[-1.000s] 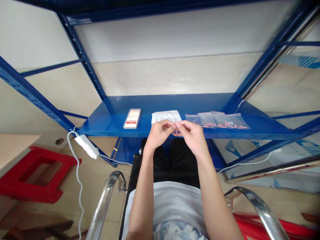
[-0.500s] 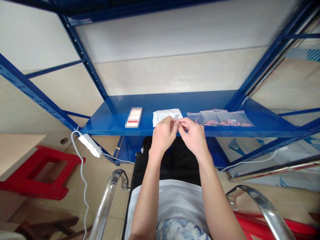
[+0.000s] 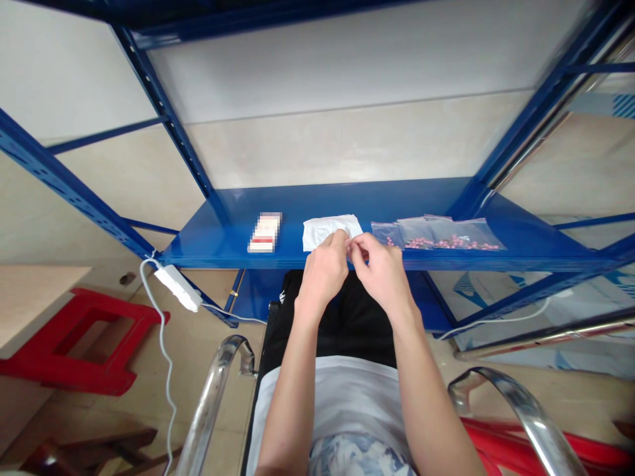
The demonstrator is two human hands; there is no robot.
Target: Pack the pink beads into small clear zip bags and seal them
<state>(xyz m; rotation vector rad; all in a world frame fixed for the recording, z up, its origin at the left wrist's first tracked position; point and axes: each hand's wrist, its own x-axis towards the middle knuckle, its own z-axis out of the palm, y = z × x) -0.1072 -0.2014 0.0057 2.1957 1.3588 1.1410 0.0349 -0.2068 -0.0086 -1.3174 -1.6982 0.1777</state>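
Close together at the shelf's front edge, my left hand (image 3: 327, 263) and my right hand (image 3: 376, 264) meet at the fingertips. Both have their fingers pinched; whatever lies between them is too small and too hidden to name. Just behind them a creased white sheet or packet (image 3: 322, 227) lies flat, its near right corner covered by my left hand. To the right of my right hand lie several clear zip bags (image 3: 454, 233) with small pink pieces inside, the nearest partly behind that hand.
The blue metal shelf (image 3: 347, 195) has uprights on both sides and another shelf overhead. A pixelated card-like item (image 3: 264, 233) lies at left. A white power strip (image 3: 178, 288) hangs at the left post. Chrome armrests (image 3: 213, 396) flank me; a red stool (image 3: 84, 344) stands at left.
My left fingers have shifted and now show their backs, with the thumb tucked out of sight. My right fingertips have moved slightly left. The bags and the white packet stay put.
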